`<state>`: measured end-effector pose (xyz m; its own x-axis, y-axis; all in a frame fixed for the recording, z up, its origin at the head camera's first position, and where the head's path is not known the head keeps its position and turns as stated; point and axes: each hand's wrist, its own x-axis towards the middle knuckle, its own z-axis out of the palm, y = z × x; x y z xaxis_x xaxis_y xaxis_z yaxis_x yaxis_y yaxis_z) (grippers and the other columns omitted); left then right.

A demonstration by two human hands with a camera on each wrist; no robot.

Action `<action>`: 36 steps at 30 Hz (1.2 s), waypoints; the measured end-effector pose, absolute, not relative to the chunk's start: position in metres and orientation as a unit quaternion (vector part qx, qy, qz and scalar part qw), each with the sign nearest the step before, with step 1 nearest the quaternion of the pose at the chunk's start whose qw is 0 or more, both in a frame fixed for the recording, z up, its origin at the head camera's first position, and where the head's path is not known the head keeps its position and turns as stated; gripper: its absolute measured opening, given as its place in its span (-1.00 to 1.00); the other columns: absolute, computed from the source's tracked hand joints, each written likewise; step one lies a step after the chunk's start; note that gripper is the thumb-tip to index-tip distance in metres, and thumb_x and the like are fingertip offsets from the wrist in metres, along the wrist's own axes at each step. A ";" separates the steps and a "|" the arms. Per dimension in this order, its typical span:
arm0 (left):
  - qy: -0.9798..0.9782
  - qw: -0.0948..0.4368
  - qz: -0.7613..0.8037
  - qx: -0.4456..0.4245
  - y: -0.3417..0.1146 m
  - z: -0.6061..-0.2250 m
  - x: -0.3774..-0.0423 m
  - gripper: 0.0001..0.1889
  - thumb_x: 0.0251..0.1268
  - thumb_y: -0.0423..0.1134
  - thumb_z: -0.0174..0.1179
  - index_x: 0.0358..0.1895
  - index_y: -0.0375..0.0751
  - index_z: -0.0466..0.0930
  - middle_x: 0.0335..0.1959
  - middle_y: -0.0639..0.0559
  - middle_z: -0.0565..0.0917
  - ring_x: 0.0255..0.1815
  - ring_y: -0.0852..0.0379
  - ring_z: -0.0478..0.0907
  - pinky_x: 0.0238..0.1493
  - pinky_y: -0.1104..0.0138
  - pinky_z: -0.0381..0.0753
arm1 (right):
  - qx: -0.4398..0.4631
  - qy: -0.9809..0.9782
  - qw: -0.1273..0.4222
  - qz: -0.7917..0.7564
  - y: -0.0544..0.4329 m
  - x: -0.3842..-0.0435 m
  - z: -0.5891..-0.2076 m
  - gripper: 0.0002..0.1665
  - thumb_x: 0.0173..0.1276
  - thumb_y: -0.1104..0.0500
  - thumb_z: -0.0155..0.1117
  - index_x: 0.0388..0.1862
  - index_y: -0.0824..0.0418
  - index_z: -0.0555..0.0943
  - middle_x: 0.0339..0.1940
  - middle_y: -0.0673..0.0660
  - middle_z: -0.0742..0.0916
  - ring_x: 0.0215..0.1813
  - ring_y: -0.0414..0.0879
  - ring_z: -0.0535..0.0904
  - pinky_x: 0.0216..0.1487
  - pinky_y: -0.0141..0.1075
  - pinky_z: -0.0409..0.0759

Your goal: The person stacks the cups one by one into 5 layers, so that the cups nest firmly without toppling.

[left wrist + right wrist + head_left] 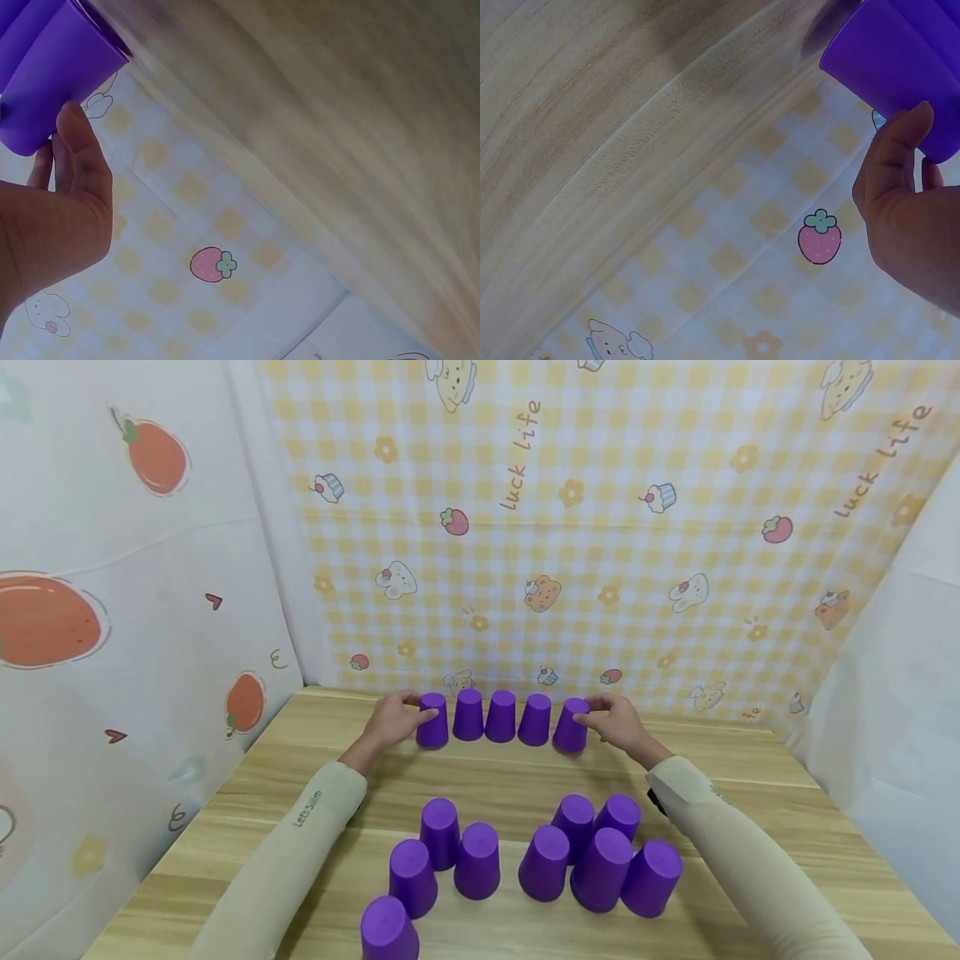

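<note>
A row of upside-down purple cups stands near the back of the table. My left hand [392,720] grips the leftmost cup [432,723] near its top, thumb on the front and fingers behind. At the other end, my right hand [617,724] holds the rightmost cup [572,732] in the same way, and this cup tilts a little. Three more cups, among them the middle cup [500,717], stand between the two held ones. In the left wrist view, thumb and fingers meet the held cup [60,71] near its closed end. The right wrist view shows the other held cup [900,64] pinched likewise.
Closer to me, several upside-down purple cups stand on the left, including a front cup [390,935]. Several more cluster on the right around a larger-looking cup [602,872]. A checked cloth [570,543] hangs right behind the wooden table [300,735].
</note>
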<state>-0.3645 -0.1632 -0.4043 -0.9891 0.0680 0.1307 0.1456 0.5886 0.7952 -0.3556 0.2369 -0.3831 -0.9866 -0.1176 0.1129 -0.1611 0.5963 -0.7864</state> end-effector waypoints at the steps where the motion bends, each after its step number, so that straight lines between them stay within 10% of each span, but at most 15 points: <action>1: -0.891 0.043 -0.447 -0.062 -0.164 -0.405 -0.365 -0.48 0.27 -0.02 0.33 0.18 -0.29 0.55 0.18 -0.23 0.59 0.30 -0.25 0.43 0.31 -0.10 0.36 | 0.076 -0.893 0.024 0.443 0.237 -0.356 -0.384 -0.41 0.34 0.09 0.38 0.21 0.44 0.50 0.18 0.43 0.60 -0.01 0.17 0.61 -0.24 -0.07 0.69; 29: -0.893 0.062 -0.438 -0.085 -0.156 -0.408 -0.384 -0.51 0.28 -0.13 0.35 0.14 -0.41 0.55 0.13 -0.30 0.61 0.25 -0.24 0.47 0.27 -0.04 0.42 | 0.089 -0.888 0.017 0.450 0.238 -0.370 -0.393 -0.47 0.34 0.15 0.39 0.18 0.42 0.53 0.13 0.39 0.64 -0.04 0.13 0.62 -0.34 -0.13 0.70; 36: -0.883 0.054 -0.459 -0.085 -0.155 -0.410 -0.382 -0.52 0.28 -0.16 0.36 0.14 -0.40 0.54 0.13 -0.32 0.60 -0.30 -0.05 0.69 -0.33 0.26 0.69 | 0.085 -0.884 0.009 0.459 0.237 -0.369 -0.391 -0.41 0.34 0.16 0.38 0.23 0.44 0.48 0.15 0.42 0.62 -0.06 0.12 0.63 -0.35 -0.17 0.69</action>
<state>-0.3823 -0.1551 -0.4095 -0.9797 0.1005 0.1734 0.1996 0.5643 0.8010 -0.3695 0.2368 -0.3907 -0.9855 -0.1412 0.0937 -0.1579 0.5638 -0.8107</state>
